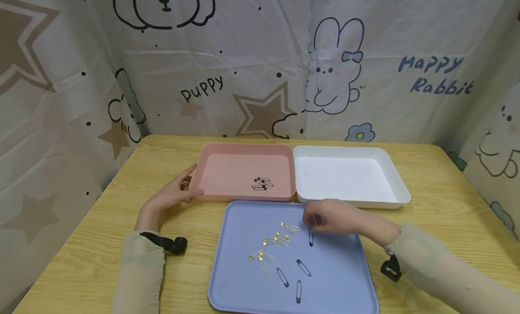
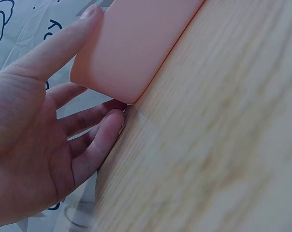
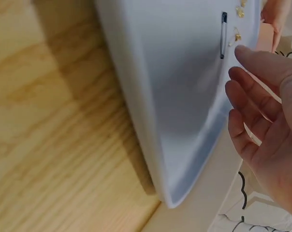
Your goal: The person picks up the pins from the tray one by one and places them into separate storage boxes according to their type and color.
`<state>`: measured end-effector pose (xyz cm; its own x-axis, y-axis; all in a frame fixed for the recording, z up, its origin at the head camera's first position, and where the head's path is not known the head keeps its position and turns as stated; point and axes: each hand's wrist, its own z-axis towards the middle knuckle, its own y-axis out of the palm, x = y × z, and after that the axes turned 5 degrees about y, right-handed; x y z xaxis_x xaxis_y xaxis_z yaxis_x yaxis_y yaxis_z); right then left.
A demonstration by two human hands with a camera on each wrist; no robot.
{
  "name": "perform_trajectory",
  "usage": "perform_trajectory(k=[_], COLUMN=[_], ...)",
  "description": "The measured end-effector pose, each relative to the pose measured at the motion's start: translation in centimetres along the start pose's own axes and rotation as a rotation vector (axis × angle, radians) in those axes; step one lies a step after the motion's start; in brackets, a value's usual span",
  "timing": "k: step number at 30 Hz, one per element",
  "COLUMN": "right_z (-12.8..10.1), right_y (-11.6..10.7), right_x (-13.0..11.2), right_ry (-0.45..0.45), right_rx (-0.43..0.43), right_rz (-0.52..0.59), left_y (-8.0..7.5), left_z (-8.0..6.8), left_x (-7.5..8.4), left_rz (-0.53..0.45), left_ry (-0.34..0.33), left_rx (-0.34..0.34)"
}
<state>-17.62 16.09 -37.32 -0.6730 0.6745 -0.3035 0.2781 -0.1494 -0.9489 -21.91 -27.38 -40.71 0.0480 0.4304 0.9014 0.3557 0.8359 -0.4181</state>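
Head view. Landmark: blue tray (image 1: 333, 282) on wood-grain table (image 1: 73, 269). Behind its far edge, 2 more trays side by side: pink tray (image 1: 227, 174) to the left, white tray (image 1: 341, 174) to the right. Left hand (image 1: 172, 190) beyond the blue tray's far left corner, at the near left corner of the pink tray; wide spread, thumb at the near rim, index finger along the left side. Right hand (image 1: 331, 214) over the blue tray's far edge; grip hard to read here, fingertips partly hidden. Below them, 1 black safety pin (image 1: 311, 238). In the blue tray's near half, 3 other black safety pins (image 1: 304, 267), apart from one another. Left of its middle, gold safety pins (image 1: 276, 240) in loose clumps. Beyond its far edge, a small bunch of black pins (image 1: 263, 183) inside the pink tray.

Left wrist view. Thumb tip on the pink tray's wall, other fingers bent about the corner near the tabletop. Blue tray out of frame.

Right wrist view. Thumb and index tips narrowly parted, nothing seen between; other fingers loosely bent. On the blue tray, 1 black pin just beside the thumb tip; contact, cannot tell. Gold pins beyond.
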Motion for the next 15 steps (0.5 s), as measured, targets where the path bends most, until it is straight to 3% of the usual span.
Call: perform_trajectory(k=[15], right_z=[0.05], right_y=[0.72], right_x=[-0.19], right_ry=[-0.092], right_rx=[-0.024], right_rz=[-0.083], left_y=[0.08], left_z=[-0.03], left_x=[0.17], left_rz=[0.004], left_ry=[-0.001], left_rx=[0.003])
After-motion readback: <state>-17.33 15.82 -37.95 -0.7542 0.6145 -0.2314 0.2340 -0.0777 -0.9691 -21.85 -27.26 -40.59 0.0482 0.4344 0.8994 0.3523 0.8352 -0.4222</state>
